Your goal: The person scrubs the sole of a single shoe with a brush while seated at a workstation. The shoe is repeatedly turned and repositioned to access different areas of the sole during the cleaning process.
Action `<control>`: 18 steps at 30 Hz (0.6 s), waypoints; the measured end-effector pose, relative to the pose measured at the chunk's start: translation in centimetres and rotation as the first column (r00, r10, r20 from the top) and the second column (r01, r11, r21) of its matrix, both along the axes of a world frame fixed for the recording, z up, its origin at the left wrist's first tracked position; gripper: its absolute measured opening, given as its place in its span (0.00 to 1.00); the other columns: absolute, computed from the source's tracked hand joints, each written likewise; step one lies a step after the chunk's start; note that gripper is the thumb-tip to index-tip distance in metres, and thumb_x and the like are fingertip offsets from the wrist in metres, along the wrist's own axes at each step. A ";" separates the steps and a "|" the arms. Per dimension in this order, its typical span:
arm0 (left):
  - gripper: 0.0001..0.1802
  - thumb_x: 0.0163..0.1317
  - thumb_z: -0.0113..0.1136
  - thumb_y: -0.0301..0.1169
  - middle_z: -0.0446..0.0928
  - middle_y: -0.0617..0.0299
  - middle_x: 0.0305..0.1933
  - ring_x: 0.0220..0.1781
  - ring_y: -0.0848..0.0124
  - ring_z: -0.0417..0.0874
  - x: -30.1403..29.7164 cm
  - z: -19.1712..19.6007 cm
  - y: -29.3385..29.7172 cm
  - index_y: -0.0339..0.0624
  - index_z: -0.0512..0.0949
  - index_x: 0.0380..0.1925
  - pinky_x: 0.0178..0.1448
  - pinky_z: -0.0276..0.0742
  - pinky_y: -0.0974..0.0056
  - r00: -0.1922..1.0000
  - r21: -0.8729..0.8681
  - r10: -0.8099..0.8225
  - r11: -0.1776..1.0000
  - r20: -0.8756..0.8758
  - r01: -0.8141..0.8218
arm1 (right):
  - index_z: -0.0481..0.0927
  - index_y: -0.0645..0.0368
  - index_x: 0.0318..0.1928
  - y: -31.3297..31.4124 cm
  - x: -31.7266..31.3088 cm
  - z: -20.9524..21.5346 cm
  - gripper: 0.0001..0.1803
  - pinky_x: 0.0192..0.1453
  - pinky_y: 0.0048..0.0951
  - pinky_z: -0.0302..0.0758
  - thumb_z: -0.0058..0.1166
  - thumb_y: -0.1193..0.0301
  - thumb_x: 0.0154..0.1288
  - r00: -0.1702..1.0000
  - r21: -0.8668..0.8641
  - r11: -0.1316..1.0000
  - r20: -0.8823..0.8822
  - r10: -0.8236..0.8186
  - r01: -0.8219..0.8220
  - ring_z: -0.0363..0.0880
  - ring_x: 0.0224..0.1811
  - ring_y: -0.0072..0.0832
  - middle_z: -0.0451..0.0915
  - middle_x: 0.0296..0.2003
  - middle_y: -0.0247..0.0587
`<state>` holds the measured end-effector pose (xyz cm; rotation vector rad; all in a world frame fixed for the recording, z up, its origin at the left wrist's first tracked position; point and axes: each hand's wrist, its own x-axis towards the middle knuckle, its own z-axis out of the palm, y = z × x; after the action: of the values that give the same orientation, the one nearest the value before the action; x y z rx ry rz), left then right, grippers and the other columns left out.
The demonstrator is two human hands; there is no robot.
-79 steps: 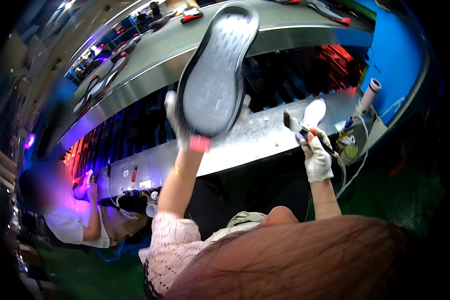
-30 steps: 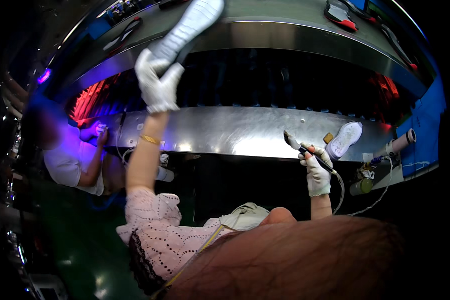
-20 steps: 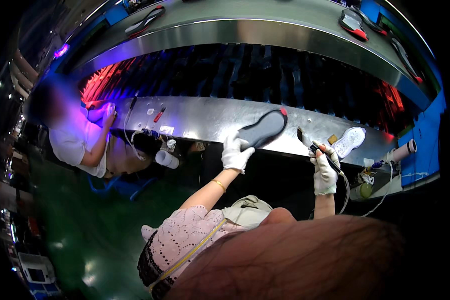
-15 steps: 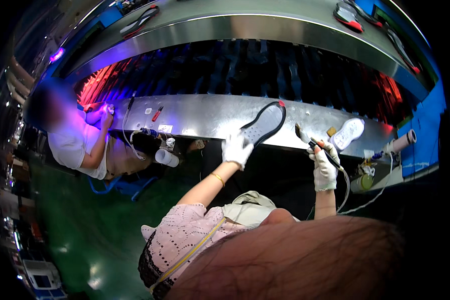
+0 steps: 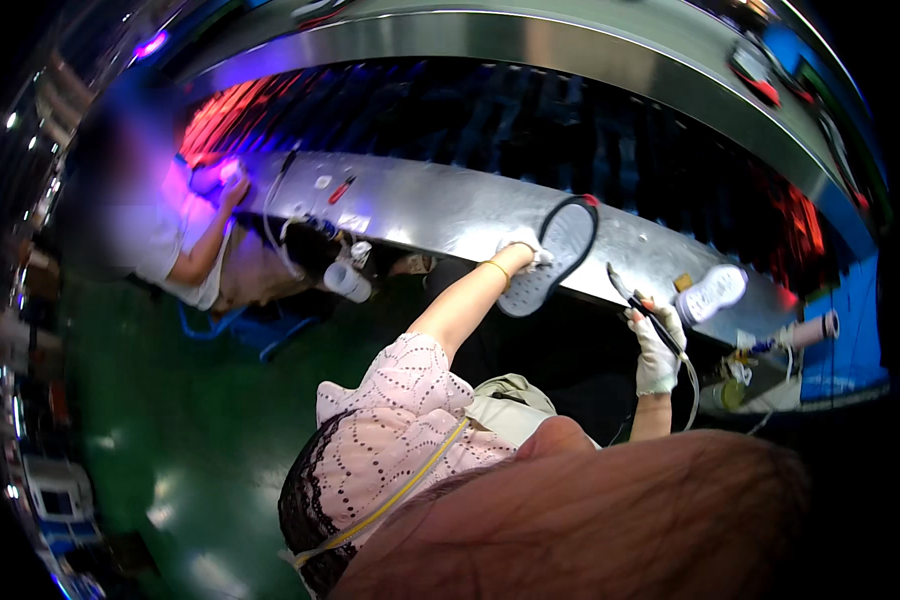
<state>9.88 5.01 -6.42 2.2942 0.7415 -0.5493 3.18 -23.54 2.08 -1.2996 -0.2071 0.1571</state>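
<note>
Head view: 2 gloved hands of wearer, 1 co-worker at L. L hand (image 5: 523, 246) at L edge of 1 black-rimmed grey sole (image 5: 568, 240), red at far tip; fingers partly hidden, so can't tell if grasping or merely resting. Sole located approx. mid-bench, near end projecting past near edge of metal bench (image 5: 420, 195). R hand (image 5: 658, 352) grasping 1 brush (image 5: 620, 285), dark handle, head pointing up-L, apart from sole. Also on bench: 1 white sole piece (image 5: 715, 292) just beyond R hand; 1 tan block (image 5: 682, 283) beside it; 1 red-handled tool (image 5: 342, 190) toward co-worker (image 5: 202, 255). Below bench edge, L: 1 white cup (image 5: 347, 282). Far R: 1 pale tube (image 5: 808, 331). Upper belt (image 5: 570, 22): min. 4 soles, 1 L, 3 R.
</note>
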 end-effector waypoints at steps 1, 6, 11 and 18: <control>0.26 0.44 0.73 0.50 0.84 0.57 0.31 0.28 0.68 0.83 -0.2 -0.7 0.1 0.39 0.85 0.34 0.35 0.79 0.64 0.996 -0.047 0.072 0.996 0.046 -0.070 | 0.79 0.62 0.42 0.2 0.1 0.0 0.10 0.45 0.19 0.77 0.60 0.85 0.60 1.000 -0.002 1.000 0.015 0.004 -0.004 0.81 0.40 0.23 0.81 0.46 0.43; 0.17 0.52 0.68 0.38 0.82 0.63 0.40 0.44 0.73 0.80 -2.4 -3.4 -0.4 0.40 0.84 0.39 0.51 0.75 0.65 0.913 -0.849 0.330 0.527 0.239 0.031 | 0.79 0.62 0.43 0.9 0.3 0.6 0.10 0.43 0.18 0.78 0.60 0.83 0.61 0.999 -0.020 0.999 -0.005 0.037 -0.037 0.82 0.38 0.23 0.82 0.42 0.41; 0.38 0.61 0.61 0.54 0.76 0.53 0.57 0.57 0.63 0.78 -7.4 -0.6 -2.1 0.39 0.68 0.62 0.64 0.74 0.53 0.813 -0.947 0.538 -0.081 0.222 0.312 | 0.77 0.66 0.45 1.3 -0.4 2.0 0.11 0.40 0.20 0.78 0.61 0.76 0.64 0.999 -0.022 0.999 -0.002 0.044 -0.044 0.84 0.39 0.28 0.82 0.40 0.43; 0.54 0.56 0.39 0.76 0.68 0.55 0.66 0.65 0.59 0.70 -11.2 2.9 -3.6 0.44 0.61 0.68 0.68 0.69 0.53 0.710 -0.950 0.703 -0.191 0.044 0.248 | 0.76 0.65 0.46 3.1 -0.7 2.1 0.15 0.41 0.21 0.77 0.63 0.73 0.62 0.986 0.017 0.988 -0.059 0.155 -0.154 0.82 0.36 0.24 0.82 0.37 0.41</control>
<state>-1.30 1.45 -3.55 0.4982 0.1536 0.0446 2.49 -20.47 4.19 -1.2649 -0.2572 0.3259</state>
